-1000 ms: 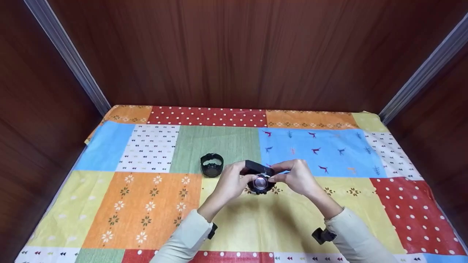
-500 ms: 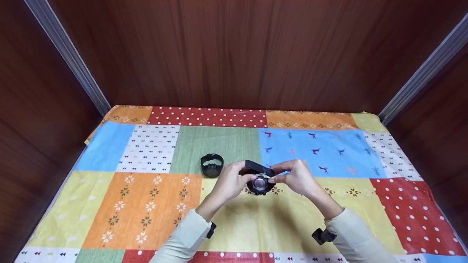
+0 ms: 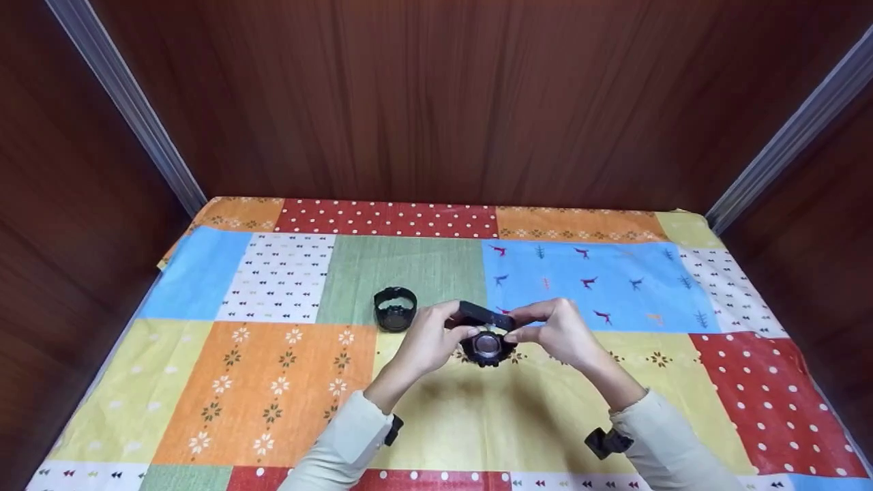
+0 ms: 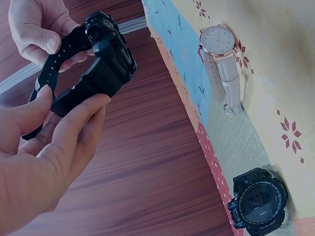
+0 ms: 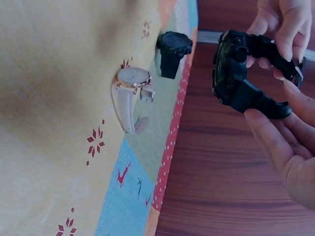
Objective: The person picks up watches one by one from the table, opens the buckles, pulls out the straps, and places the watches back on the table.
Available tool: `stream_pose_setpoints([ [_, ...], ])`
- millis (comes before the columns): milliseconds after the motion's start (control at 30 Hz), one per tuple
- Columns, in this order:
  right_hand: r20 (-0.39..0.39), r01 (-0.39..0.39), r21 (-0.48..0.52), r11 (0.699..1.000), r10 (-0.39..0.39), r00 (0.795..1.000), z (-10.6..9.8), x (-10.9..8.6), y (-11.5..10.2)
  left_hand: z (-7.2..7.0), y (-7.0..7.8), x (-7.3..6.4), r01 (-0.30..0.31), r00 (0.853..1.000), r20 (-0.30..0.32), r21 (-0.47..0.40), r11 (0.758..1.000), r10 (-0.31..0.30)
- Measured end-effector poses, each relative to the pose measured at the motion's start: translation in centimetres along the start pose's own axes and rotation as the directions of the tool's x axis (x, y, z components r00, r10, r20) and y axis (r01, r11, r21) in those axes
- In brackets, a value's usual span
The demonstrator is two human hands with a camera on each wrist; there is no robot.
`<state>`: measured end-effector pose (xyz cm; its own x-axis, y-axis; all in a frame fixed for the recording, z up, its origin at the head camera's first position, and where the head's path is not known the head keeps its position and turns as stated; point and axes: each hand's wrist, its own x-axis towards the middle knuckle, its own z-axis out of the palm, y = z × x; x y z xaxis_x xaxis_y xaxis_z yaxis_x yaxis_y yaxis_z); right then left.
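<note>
From the head view I see my left hand (image 3: 428, 341) and right hand (image 3: 556, 333) both pinching the chunky black plastic digital watch (image 3: 485, 344), held above the patchwork-covered counter (image 3: 273, 382); its strap looks unfastened. The left wrist view shows a second black digital watch (image 4: 258, 204) and a white-strapped round watch (image 4: 224, 59) lying flat; the right wrist view agrees; I judge the work mid-way.
</note>
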<state>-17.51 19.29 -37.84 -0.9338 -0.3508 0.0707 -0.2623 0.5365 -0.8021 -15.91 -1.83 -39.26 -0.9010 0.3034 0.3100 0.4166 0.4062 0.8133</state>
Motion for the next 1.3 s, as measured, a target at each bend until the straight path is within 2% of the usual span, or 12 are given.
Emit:
stream_pose_setpoints([
  [133, 0.010, -0.029, 0.047, 0.998, 0.028, 1.000, -0.1, -0.1, 0.1, -0.2, -0.2, -0.1, -0.009, 1.000, -0.005, 0.022, 1.000, 0.010],
  [333, 0.019, -0.029, 0.097, 0.995, 0.027, 0.999, -0.2, -0.1, 0.4, -0.6, -0.3, -0.2, -0.014, 1.000, -0.001, 0.030, 0.999, 0.014],
  [633, 0.027, -0.040, 0.146, 0.988, 0.037, 0.999, -0.4, -0.2, 0.3, -1.1, -0.5, -0.4, -0.010, 1.000, 0.007, 0.010, 1.000, 0.010],
  [900, 0.019, -0.032, 0.117, 0.993, 0.030, 0.999, -0.5, -0.3, 0.4, -1.0, -0.6, -0.2, 0.007, 1.000, 0.017, -0.029, 1.000, -0.007],
  [1100, 0.012, -0.008, 0.092, 0.996, 0.007, 1.000, -0.6, -0.3, 0.4, -1.1, -0.4, -0.1, 0.001, 1.000, 0.018, 0.007, 1.000, -0.001],
  [1300, 0.016, -0.012, 0.094, 0.995, 0.011, 1.000, -0.6, -0.3, 0.5, -1.2, -0.2, -0.2, 0.042, 0.999, 0.031, 0.030, 0.999, -0.043],
])
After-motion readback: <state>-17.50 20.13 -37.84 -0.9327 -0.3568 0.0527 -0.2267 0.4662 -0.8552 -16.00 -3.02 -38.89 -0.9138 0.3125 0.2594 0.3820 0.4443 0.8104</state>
